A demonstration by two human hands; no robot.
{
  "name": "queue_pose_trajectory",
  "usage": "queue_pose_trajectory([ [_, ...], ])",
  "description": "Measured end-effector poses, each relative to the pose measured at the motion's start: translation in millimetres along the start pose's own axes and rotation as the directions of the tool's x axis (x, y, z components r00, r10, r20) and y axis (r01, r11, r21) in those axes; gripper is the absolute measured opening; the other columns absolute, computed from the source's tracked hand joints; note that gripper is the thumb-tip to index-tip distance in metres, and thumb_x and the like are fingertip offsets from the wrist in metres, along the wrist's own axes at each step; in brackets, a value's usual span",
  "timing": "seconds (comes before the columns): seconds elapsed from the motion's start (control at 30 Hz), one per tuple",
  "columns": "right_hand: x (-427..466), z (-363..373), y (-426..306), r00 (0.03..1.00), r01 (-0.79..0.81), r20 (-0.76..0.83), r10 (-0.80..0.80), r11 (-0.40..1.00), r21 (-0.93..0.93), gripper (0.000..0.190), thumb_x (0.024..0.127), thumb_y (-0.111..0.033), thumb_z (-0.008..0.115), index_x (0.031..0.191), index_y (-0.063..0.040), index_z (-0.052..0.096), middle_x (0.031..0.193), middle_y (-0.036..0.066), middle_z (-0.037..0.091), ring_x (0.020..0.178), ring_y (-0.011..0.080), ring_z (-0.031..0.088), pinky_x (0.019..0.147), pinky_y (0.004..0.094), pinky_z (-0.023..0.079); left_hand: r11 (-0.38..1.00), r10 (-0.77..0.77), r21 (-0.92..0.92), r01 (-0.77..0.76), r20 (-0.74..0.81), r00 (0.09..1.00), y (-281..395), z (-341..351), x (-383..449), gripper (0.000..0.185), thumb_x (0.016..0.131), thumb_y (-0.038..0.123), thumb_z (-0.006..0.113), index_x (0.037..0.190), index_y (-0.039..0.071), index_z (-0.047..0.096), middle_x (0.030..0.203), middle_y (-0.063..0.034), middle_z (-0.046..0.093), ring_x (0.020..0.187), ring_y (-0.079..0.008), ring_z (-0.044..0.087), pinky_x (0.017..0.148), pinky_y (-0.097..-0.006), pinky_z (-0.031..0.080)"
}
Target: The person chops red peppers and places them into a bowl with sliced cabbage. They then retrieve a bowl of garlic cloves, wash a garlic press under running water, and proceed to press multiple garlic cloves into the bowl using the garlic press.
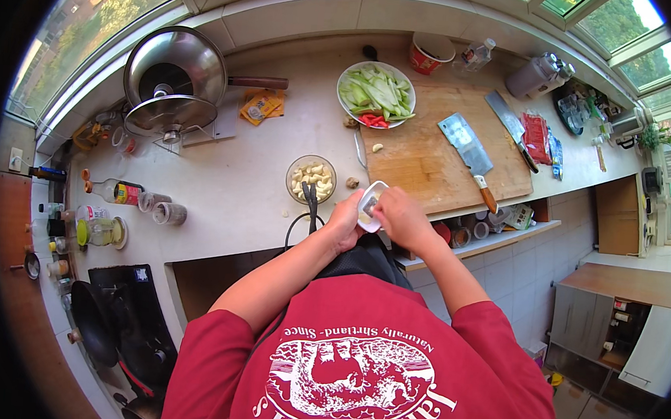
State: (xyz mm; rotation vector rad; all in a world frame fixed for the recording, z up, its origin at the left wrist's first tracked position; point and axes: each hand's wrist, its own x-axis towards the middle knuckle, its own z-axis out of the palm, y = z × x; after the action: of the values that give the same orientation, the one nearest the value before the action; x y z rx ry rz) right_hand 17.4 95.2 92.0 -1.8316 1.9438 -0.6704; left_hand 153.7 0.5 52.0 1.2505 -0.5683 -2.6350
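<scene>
My left hand (pixel 345 219) holds a small white plastic container (pixel 373 224) tilted at the counter's edge. The fingers of my right hand (pixel 399 214) reach into it, pinching something small and dark grey that I cannot identify. Left of the hands, a glass bowl (pixel 291 190) holds peeled garlic cloves (pixel 313 179), with a black cable in front of it. A garlic bulb (pixel 352 182) lies between bowl and board. On the wooden cutting board (pixel 412 162) are a single clove (pixel 378 147), a cleaver (pixel 468 146) and a second knife (pixel 509 123).
A plate (pixel 342 106) of sliced green vegetable and red pepper overlaps the board's left corner. Behind stand a red paper tub (pixel 424 64) and a plastic bottle (pixel 476 56). A steel pan (pixel 177 52), orange packets (pixel 261 106) and several jars (pixel 170 214) are at left; red packaging (pixel 536 139) lies right.
</scene>
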Motion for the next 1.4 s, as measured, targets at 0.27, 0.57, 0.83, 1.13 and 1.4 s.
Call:
queue_pose_trajectory([
  [0.27, -2.2, -4.1, -5.5, 0.991, 0.131, 0.036, -0.133, 0.991, 0.041, 0.012, 0.087, -0.010, 0.068, 0.090, -0.001, 0.061, 0.095, 0.018, 0.061, 0.095, 0.0392, 0.058, 0.081, 0.0465, 0.049, 1.000, -0.002, 0.022, 0.003, -0.031, 1.000, -0.6, 2.2, 0.9, 0.042, 0.109, 0.037, 0.035, 0.123, 0.004, 0.057, 0.111, -0.0140, 0.067, 0.099, -0.0292, 0.068, 0.081, -0.0487, 0.059],
  [0.57, -1.1, -3.2, -2.1, 1.000, 0.018, 0.000, -0.018, 1.000, 0.008, 0.015, 0.087, -0.013, 0.068, 0.093, -0.001, 0.061, 0.095, 0.019, 0.062, 0.094, 0.0400, 0.059, 0.080, 0.0479, 0.050, 0.999, -0.008, 0.032, 0.009, -0.020, 1.000, -1.2, 1.7, 2.0, 0.042, 0.109, 0.036, 0.035, 0.122, 0.004, 0.057, 0.113, -0.0146, 0.067, 0.099, -0.0298, 0.068, 0.081, -0.0485, 0.059],
  [0.83, 1.7, -2.1, -2.9, 1.000, -0.001, -0.012, 0.001, 1.000, -0.011, 0.013, 0.086, -0.012, 0.068, 0.090, -0.001, 0.061, 0.097, 0.018, 0.062, 0.095, 0.0391, 0.059, 0.081, 0.0474, 0.050, 0.999, -0.019, 0.030, 0.019, -0.008, 1.000, 0.7, 1.4, -1.8, 0.040, 0.109, 0.036, 0.036, 0.121, 0.004, 0.058, 0.113, -0.0144, 0.067, 0.100, -0.0288, 0.068, 0.078, -0.0450, 0.059],
  [1.13, 3.9, -2.4, -6.4, 0.997, 0.076, -0.037, -0.075, 0.996, 0.049, 0.011, 0.086, -0.009, 0.068, 0.089, -0.002, 0.061, 0.093, 0.018, 0.061, 0.092, 0.0389, 0.058, 0.080, 0.0471, 0.049, 1.000, 0.003, 0.000, -0.003, 0.002, 1.000, 0.6, -3.3, -0.1, 0.040, 0.108, 0.036, 0.037, 0.123, 0.004, 0.056, 0.109, -0.0140, 0.066, 0.097, -0.0293, 0.069, 0.077, -0.0463, 0.059],
  [1.4, 5.8, 2.3, -4.6, 0.995, 0.075, -0.063, -0.073, 0.997, 0.025, 0.011, 0.087, -0.009, 0.067, 0.089, -0.002, 0.060, 0.093, 0.018, 0.062, 0.092, 0.0396, 0.058, 0.079, 0.0479, 0.050, 1.000, -0.006, 0.024, 0.006, -0.010, 1.000, -1.5, -5.4, 2.1, 0.039, 0.109, 0.035, 0.036, 0.121, 0.005, 0.057, 0.108, -0.0122, 0.066, 0.099, -0.0283, 0.068, 0.080, -0.0480, 0.059],
])
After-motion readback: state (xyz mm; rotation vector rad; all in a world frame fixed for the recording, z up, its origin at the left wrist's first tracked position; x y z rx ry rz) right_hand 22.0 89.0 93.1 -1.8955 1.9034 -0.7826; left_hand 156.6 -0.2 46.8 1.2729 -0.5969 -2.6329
